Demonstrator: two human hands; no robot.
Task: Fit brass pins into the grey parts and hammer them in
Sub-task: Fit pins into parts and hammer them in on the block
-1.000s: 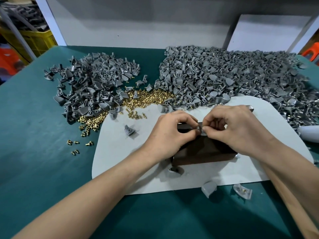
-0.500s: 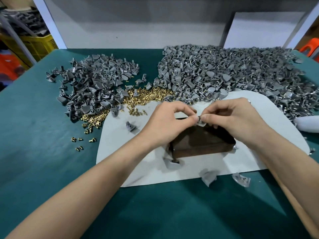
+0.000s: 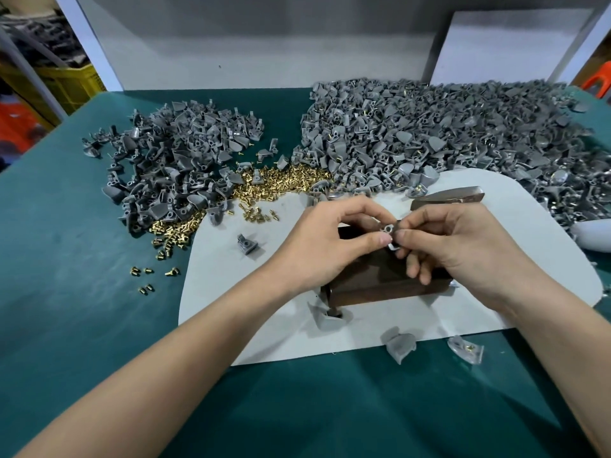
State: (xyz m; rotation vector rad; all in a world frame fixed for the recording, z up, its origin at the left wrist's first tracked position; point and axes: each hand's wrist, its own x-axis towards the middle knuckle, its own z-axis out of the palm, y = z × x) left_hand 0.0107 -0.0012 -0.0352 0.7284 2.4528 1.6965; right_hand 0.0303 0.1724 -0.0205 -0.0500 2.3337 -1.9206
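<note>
**Pin-fitting in hand over the block**

Barely anything has shifted in the last second: the two-handed pinch stays above the dark block [image 3: 380, 285], and only the view has swung a little.

At the far left lies the smaller heap of grey parts [image 3: 172, 166]. Just right of it is the spill of brass pins [image 3: 284, 183], with a few strays on the green table [image 3: 66, 259]. One loose part [image 3: 246, 243] sits on the white mat [image 3: 231, 292].

The left hand [image 3: 325, 249] pinches the grey part [image 3: 386, 230] between thumb and forefinger, just over the block's far edge. The right hand [image 3: 463, 256] meets it from the other side, with thumb and forefinger closed on the same piece. Its other fingers curl loosely down over the block. Whether a pin sits at its fingertips is too small to tell.

Behind that hand lies a brown tool head [image 3: 446, 197], probably the hammer. The big heap [image 3: 446, 133] fills the far right.

I judge this to be the fitting step, with hammering not yet begun. The next move calls for the pin to be seated straight in its hole and the part set firmly on the block. The right hand then has to let go and take up the tool.
</note>
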